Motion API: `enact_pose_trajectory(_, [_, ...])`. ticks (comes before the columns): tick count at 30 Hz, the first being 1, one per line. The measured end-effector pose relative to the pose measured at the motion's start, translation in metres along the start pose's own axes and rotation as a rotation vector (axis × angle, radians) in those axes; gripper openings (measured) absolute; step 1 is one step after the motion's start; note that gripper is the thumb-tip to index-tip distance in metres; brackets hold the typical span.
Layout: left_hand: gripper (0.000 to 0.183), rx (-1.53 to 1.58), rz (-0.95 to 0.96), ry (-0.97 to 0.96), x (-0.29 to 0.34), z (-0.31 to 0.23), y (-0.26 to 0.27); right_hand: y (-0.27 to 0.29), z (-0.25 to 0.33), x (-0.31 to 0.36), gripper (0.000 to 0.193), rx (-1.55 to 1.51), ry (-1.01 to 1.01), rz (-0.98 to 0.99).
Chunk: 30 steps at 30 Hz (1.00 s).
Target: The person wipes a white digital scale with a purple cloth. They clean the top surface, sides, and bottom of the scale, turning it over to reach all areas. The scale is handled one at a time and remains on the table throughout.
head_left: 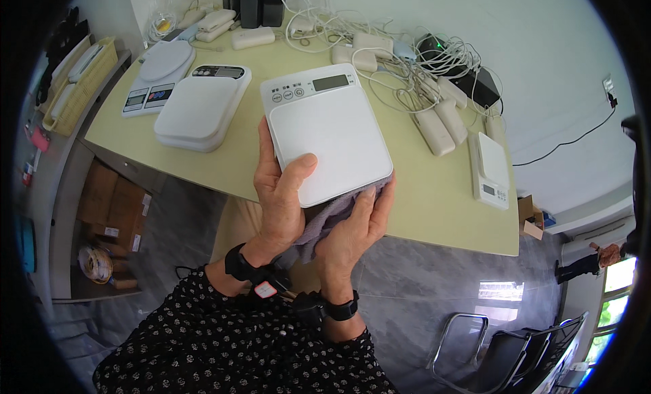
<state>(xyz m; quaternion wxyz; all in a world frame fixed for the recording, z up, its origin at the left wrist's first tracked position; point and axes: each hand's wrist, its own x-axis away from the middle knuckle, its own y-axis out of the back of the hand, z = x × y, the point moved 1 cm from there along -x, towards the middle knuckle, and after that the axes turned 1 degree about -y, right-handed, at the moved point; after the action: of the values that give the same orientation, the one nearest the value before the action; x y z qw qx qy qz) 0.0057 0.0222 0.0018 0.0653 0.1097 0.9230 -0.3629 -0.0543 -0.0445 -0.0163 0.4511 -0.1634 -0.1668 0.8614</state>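
A white digital kitchen scale with a grey display and round buttons is held up over the near edge of the table, slightly tilted. My left hand grips its left side, thumb on the white platform and fingers underneath. My right hand is closed around a grey-purple cloth, pressing it against the scale's near right edge. Part of the cloth hangs between my wrists; its far side is hidden under the scale.
On the pale green table lie another white scale, a round-topped scale and a small scale. White power banks and tangled cables fill the back. A yellow basket is at left; chairs stand lower right.
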Motion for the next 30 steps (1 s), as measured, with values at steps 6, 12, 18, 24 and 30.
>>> enact_pose_trajectory(6, [0.074, -0.066, 0.091, -0.02, 0.01, 0.005, -0.001, 0.014, 0.015, -0.023, 0.055, -0.302, -0.126, 0.097])
enact_pose_trajectory(12, [0.062, -0.037, 0.258, 0.11, 0.009, 0.012, 0.024, 0.021, 0.025, -0.056, 0.064, -0.188, -0.129, 0.108])
enact_pose_trajectory(18, [0.064, 0.124, 0.36, 0.268, -0.026, -0.032, 0.065, 0.038, 0.039, -0.084, 0.064, -0.102, -0.242, 0.275])
enact_pose_trajectory(24, [0.036, -0.109, 0.284, 0.483, -0.04, -0.04, 0.071, 0.029, 0.034, -0.09, 0.057, -0.042, -0.254, 0.452])
enact_pose_trajectory(30, [0.024, -0.007, 0.183, 0.443, -0.044, -0.023, 0.077, 0.029, 0.033, -0.08, 0.056, 0.05, -0.206, 0.413])
